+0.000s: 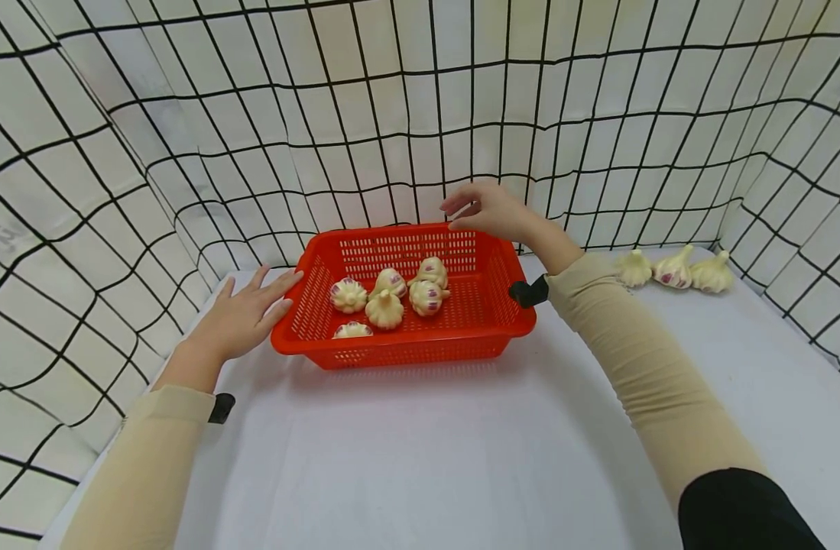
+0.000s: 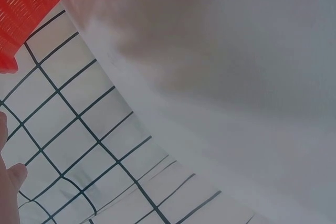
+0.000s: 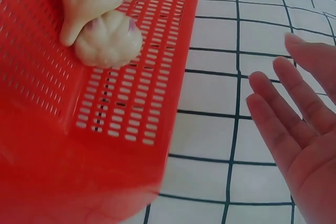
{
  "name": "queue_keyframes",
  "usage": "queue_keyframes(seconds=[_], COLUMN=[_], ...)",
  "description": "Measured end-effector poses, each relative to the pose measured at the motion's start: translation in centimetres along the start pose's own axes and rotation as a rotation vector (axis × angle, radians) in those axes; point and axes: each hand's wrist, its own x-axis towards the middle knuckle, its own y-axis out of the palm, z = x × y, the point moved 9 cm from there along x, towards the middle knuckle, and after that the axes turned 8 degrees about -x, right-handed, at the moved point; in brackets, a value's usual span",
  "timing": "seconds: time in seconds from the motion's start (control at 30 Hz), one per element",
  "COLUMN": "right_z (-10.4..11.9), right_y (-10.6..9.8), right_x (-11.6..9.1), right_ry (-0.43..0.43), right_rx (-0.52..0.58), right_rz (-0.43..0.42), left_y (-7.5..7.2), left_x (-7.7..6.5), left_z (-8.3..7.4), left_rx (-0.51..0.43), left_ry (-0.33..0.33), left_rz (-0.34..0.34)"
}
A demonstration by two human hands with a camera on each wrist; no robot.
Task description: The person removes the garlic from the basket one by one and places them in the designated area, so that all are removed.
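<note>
A red perforated plastic basket (image 1: pixel 406 344) stands on the white table, holding several garlic bulbs (image 1: pixel 384 309) with purple streaks, gathered toward its left and middle. My left hand (image 1: pixel 244 317) has its fingers spread, fingertips right at the basket's left rim. Above the basket's back right rim is my right hand (image 1: pixel 488 210), its fingers loosely bent and nothing between them. In the right wrist view, that hand (image 3: pixel 299 119) shows an empty palm beside the basket wall, with garlic bulbs (image 3: pixel 107 40) inside the basket.
Three more garlic bulbs (image 1: pixel 672 267) lie in a row on the table at the back right, beyond my right forearm. White walls with a black wire grid (image 1: pixel 420 99) enclose the table at the back and both sides. White cloth (image 1: pixel 406 458) covers the table.
</note>
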Motion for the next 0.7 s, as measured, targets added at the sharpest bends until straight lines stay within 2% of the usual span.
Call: queue_keyframes(seconds=[0.17, 0.4, 0.53, 0.7], right_z=[1.1, 2.0, 2.0, 1.0], right_y=[1.8, 5.1, 6.9, 8.8], right_x=[1.2, 2.6, 2.8, 2.9], right_ry=[-0.036, -0.054, -0.05, -0.004], right_rx=[-0.03, -0.084, -0.12, -0.149], right_rz=[0.054, 0.173, 0.259, 0.373], left_y=[0.0, 0.1, 0.1, 0.2], left_x=[-0.1, 0.0, 0.1, 0.0], left_z=[0.0, 0.1, 0.1, 0.0], left_rx=[0.001, 0.005, 0.007, 0.004], left_ry=[-0.004, -0.01, -0.009, -0.007], left_rz=[0.0, 0.001, 0.0, 0.002])
